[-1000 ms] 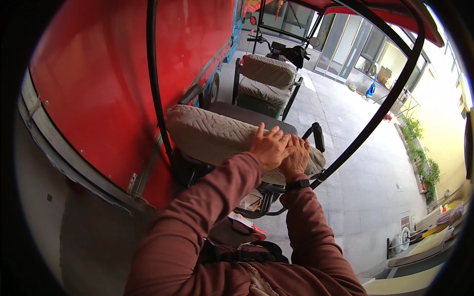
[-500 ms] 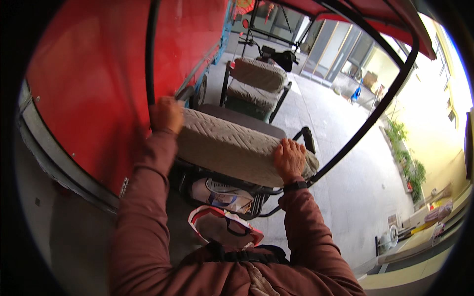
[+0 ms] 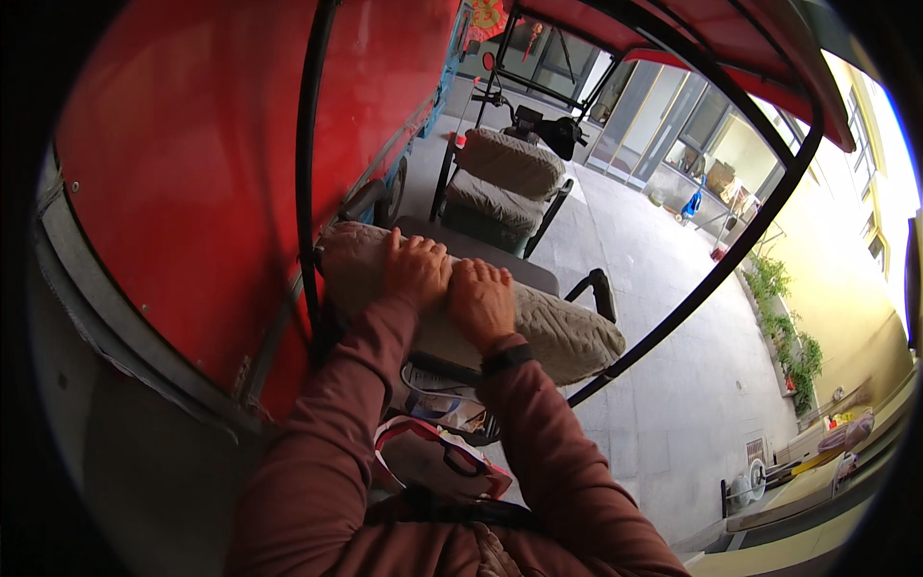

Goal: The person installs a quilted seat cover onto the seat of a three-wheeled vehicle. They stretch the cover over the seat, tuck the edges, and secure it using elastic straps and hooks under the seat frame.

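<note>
Across the rear of a three-wheeled vehicle runs a seat backrest (image 3: pixel 567 332) in a loose beige patterned cover. My left hand (image 3: pixel 415 271) lies over its top edge, left of the middle, with fingers bent over the far side. Close beside it, almost touching, my right hand (image 3: pixel 484 300) grips the same edge in the same way. Both palms press on the near face of the cover. Fingertips behind the edge are partly hidden. A dark band (image 3: pixel 507 359) circles my right wrist.
A red panel (image 3: pixel 212 144) stands close on the left. Black frame bars (image 3: pixel 692 284) rise on both sides to a red canopy (image 3: pixel 740 58). Ahead is a covered front seat (image 3: pixel 500 188) with handlebars (image 3: pixel 529 120). Below my arms sits a red-and-white bag (image 3: pixel 433 457). Plants (image 3: pixel 784 317) line the right wall.
Both hands have moved inward from the two ends of the backrest to its middle. The cover's left end, earlier behind my left hand, now shows.
</note>
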Action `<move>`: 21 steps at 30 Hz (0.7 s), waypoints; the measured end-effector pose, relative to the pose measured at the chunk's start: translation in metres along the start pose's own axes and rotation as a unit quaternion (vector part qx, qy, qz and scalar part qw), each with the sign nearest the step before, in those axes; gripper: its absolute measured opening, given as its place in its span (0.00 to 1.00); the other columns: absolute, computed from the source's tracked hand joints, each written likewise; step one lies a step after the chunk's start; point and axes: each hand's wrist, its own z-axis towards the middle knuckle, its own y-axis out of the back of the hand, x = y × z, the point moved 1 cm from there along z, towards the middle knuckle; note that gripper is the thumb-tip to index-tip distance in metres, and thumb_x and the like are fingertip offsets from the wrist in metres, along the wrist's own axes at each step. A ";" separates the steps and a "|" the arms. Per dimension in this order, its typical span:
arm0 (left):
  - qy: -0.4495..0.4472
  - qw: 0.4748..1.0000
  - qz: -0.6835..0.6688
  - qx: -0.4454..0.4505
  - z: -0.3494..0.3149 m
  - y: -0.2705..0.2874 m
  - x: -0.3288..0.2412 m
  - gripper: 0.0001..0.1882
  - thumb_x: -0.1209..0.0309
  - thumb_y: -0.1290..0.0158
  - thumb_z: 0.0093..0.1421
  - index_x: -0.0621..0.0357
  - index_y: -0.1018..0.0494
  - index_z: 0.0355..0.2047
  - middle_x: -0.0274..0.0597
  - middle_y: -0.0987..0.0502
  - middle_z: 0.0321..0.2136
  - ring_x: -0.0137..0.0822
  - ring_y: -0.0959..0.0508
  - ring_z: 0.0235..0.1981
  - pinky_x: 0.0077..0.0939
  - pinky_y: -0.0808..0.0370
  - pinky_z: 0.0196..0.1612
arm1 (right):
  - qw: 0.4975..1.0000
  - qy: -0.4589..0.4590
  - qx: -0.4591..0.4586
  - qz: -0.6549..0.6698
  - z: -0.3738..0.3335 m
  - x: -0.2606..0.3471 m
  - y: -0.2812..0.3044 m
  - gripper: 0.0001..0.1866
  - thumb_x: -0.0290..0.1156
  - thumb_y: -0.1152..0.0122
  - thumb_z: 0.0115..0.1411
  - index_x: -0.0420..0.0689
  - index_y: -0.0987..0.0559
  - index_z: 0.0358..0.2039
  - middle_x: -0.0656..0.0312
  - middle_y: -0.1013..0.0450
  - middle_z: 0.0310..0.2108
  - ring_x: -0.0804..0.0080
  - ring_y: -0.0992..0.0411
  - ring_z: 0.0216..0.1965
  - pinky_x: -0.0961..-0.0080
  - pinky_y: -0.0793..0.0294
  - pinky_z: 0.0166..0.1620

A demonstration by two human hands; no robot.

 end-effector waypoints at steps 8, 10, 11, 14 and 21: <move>-0.018 0.999 0.018 -0.040 -0.002 0.008 -0.008 0.14 0.60 0.53 0.64 0.53 0.23 0.32 0.40 0.19 0.34 0.42 0.23 0.44 0.58 0.42 0.64 | 0.974 -0.141 -0.174 -0.034 -0.124 -0.182 0.055 0.16 0.41 0.47 0.64 0.43 0.21 0.42 0.51 0.23 0.41 0.50 0.26 0.47 0.57 0.31 0.55; 0.002 0.999 0.024 -0.037 -0.001 0.007 -0.008 0.14 0.59 0.52 0.64 0.53 0.22 0.31 0.40 0.19 0.34 0.42 0.23 0.44 0.58 0.43 0.64 | 0.922 -0.373 -0.096 0.045 -0.165 -0.221 0.067 0.15 0.39 0.47 0.63 0.43 0.19 0.42 0.49 0.22 0.35 0.45 0.25 0.41 0.54 0.28 0.47; 0.003 0.999 0.027 -0.033 -0.001 0.006 -0.008 0.14 0.60 0.52 0.64 0.53 0.22 0.31 0.40 0.19 0.34 0.42 0.23 0.44 0.58 0.43 0.64 | 0.918 -0.393 0.010 -0.043 -0.179 -0.232 0.075 0.13 0.37 0.48 0.62 0.43 0.19 0.38 0.50 0.23 0.28 0.45 0.24 0.36 0.52 0.27 0.43; 0.013 0.999 0.026 -0.039 -0.003 0.003 -0.010 0.14 0.60 0.53 0.63 0.53 0.22 0.30 0.41 0.19 0.35 0.42 0.23 0.45 0.58 0.43 0.64 | 0.876 -0.448 -0.154 0.087 -0.188 -0.230 0.094 0.09 0.31 0.46 0.59 0.41 0.21 0.33 0.51 0.23 0.25 0.46 0.24 0.32 0.54 0.25 0.39; 0.040 0.997 0.042 0.048 0.006 0.011 -0.014 0.14 0.61 0.54 0.63 0.54 0.22 0.31 0.41 0.19 0.37 0.43 0.23 0.48 0.65 0.45 0.64 | 0.989 -0.048 -0.117 -0.081 -0.053 -0.098 0.054 0.13 0.40 0.43 0.62 0.43 0.21 0.37 0.52 0.23 0.35 0.53 0.25 0.41 0.50 0.35 0.57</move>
